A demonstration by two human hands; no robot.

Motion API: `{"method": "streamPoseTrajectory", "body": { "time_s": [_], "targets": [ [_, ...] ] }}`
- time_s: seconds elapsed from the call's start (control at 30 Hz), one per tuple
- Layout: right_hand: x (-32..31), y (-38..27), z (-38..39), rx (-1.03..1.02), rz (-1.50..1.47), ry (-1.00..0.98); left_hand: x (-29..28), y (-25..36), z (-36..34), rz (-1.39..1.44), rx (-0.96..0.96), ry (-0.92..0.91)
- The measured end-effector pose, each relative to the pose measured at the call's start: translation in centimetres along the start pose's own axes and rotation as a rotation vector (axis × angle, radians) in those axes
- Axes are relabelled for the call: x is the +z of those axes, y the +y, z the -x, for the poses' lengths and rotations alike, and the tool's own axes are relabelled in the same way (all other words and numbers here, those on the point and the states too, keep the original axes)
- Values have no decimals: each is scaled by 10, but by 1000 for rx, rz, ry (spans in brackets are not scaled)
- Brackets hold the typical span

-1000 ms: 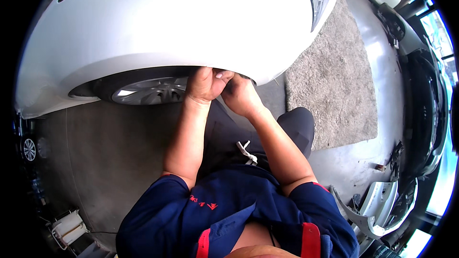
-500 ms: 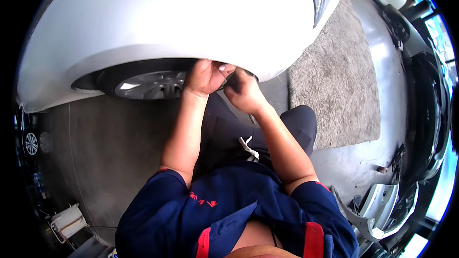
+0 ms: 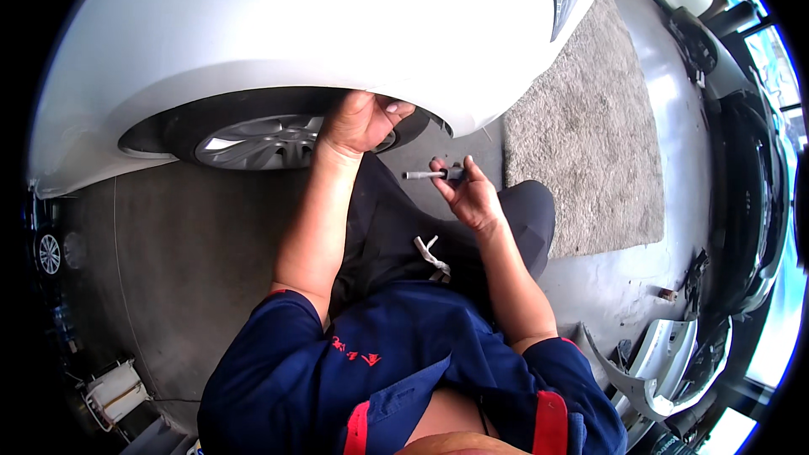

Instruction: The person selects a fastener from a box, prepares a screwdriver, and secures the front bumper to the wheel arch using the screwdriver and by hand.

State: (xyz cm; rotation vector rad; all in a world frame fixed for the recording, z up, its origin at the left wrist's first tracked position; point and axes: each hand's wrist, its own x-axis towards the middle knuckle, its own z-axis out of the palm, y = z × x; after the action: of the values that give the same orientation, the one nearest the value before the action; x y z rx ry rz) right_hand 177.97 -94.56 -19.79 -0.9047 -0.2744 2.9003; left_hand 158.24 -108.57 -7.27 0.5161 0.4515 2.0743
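My left hand (image 3: pixel 350 126) is raised to the lip of a white car's fender (image 3: pixel 278 25), in front of the tyre (image 3: pixel 190 122). Its fingers are curled inward against the wheel arch edge, and whatever they pinch is hidden. Lower and to the right, away from the car, my right hand (image 3: pixel 474 198) holds a short hand tool (image 3: pixel 424 174) with a silver shaft and a dark grip. The shaft points left, and the fingertips wrap the grip. A silver multi-spoke wheel (image 3: pixel 261 143) shows beside my left wrist.
A grey shaggy mat (image 3: pixel 590 135) lies on the floor to the right of my knee. Car bumper parts (image 3: pixel 666 362) lie at the lower right, with a dark bumper (image 3: pixel 750 202) beyond the mat. A white wheeled stand (image 3: pixel 118 392) is at the lower left.
My right hand has pulled back from the wheel arch, down and to the right, bringing the short tool into sight. My left hand stays at the arch edge.
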Motion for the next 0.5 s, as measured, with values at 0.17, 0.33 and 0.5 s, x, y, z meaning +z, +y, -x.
{"method": "streamPoseTrajectory", "body": {
  "time_s": [0.17, 0.33, 0.5],
  "targets": [
    [-4, 12, -28, 101, -197, -78, 5, -5, -4, -25, 36, 53],
    [26, 17, -33, 99, -315, -185, -7, -3, 3, -53, 59, 17],
    [14, 17, -40, 49, -372, -166, -12, -9, 0, -88, 121, 137]
  ]
}}
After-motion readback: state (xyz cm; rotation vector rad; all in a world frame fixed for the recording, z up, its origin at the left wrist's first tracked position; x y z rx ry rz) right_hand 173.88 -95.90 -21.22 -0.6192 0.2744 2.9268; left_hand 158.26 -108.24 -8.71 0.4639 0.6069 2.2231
